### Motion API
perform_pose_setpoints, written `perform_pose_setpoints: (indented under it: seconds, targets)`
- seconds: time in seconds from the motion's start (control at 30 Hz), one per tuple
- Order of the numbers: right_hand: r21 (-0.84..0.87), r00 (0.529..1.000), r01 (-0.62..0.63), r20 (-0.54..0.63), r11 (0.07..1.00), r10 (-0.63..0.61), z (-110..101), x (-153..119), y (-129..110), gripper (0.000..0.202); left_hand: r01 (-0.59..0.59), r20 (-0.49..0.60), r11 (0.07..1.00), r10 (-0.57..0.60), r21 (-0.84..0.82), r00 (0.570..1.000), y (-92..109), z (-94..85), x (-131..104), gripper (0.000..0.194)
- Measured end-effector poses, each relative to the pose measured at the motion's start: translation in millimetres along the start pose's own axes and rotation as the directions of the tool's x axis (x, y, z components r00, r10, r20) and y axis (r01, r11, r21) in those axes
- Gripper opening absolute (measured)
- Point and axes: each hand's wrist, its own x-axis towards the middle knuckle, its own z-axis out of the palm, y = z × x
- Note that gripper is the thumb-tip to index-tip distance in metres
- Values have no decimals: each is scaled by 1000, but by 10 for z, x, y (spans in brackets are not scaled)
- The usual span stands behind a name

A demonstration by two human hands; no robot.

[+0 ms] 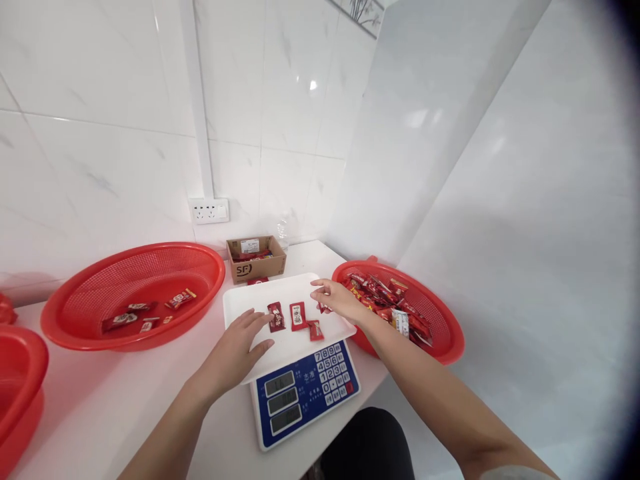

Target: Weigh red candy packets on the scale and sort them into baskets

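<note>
A white tray (270,353) rests on a blue and white weighing scale (306,393). Three red packets lie apart from the hands' grip on it: a dark red one (276,317), a red one with a white label (297,316) and a small one (315,331). My left hand (243,347) is over the tray's left side, fingers apart, fingertips near the dark red packet, holding nothing. Above the tray's right side, my right hand (335,298) has its fingers bent over another red packet (324,308), partly hidden beneath them; whether it is gripped is unclear.
Right of the tray, a red basket (450,333) holds many wrapped packets. A larger red basket (65,320) with several packets stands left, another red basket (25,347) at the far left. Behind the tray is a cardboard box (260,268) with packets inside.
</note>
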Motion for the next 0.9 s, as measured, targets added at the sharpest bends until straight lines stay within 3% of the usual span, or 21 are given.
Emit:
perform_pose_setpoints:
  seconds: [0.1,0.23,0.43,0.53,0.6,0.67,0.77,0.83,0.9]
  targets:
    - [7,998,-17,-68,1000,17,73,49,-20,37,-12,34,1000,11,13,999,-26,38,6,46]
    - [-56,999,34,-37,998,-36,127,66,0,42,-31,74,999,29,22,997,-24,59,7,47]
    - [-351,956,291,140,890,-258,245,-80,75,52,-35,76,999,33,28,997,-42,59,-1,48]
    - [-372,901,409,306,833,-307,346,-201,101,58,-39,67,999,37,32,997,-52,66,-8,49]
    - [-362,881,444,341,820,-326,353,-259,107,58,-38,69,999,36,33,997,-52,63,-13,49]
    - [-377,899,429,261,821,-351,252,-277,109,51,-30,77,999,28,30,997,-47,52,-17,49]
    - [-470,950,289,30,834,-312,-109,-241,149,35,-12,86,1000,10,19,996,-32,26,-21,50]
    - [-593,984,110,-47,798,-171,-403,-212,227,32,-3,90,1000,2,11,996,-16,8,-24,51]
    - [-688,1000,-14,-23,726,-3,-640,-212,342,27,-5,93,1000,5,3,996,4,-6,-26,50]
